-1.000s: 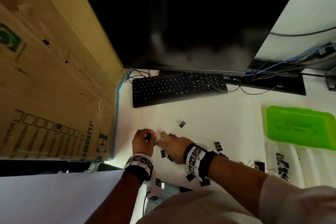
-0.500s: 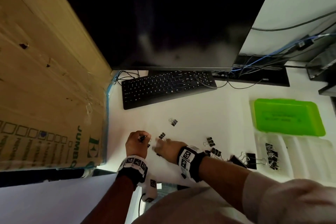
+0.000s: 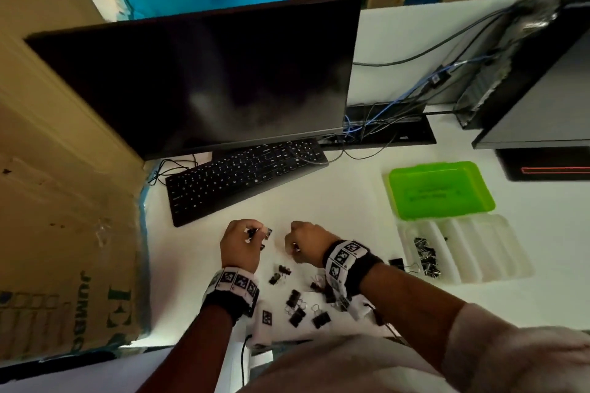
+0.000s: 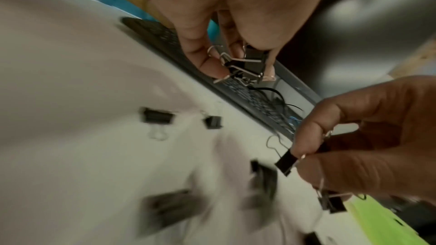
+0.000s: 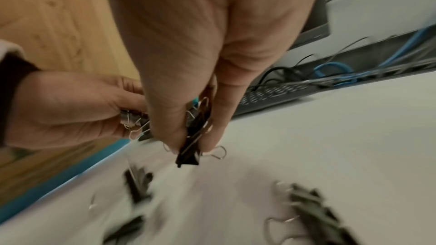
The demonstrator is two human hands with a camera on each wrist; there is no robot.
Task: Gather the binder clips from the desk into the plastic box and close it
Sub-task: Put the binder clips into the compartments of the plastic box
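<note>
Both hands hover above the white desk [image 3: 351, 201] in front of the keyboard. My left hand [image 3: 252, 234] pinches a bunch of black binder clips [image 4: 246, 66] in its fingertips. My right hand [image 3: 295, 244] also pinches black binder clips [image 5: 191, 144], and one hangs from its fingers. Several loose binder clips [image 3: 295, 308] lie on the desk below and between my wrists. The clear plastic box [image 3: 491, 252] stands open at the right, with several clips [image 3: 426, 254] in its left compartment. Its green lid [image 3: 440, 191] lies flat behind it.
A black keyboard [image 3: 245, 175] and a dark monitor [image 3: 204, 80] stand behind my hands. A large cardboard box [image 3: 64, 217] walls off the left side. Cables [image 3: 376, 124] and a black computer case [image 3: 526, 73] sit at the back right.
Both hands have risen from the desk and drawn apart, each with clips in its fingers. The head view has swung, so the loose clips now lie nearer my wrists.
</note>
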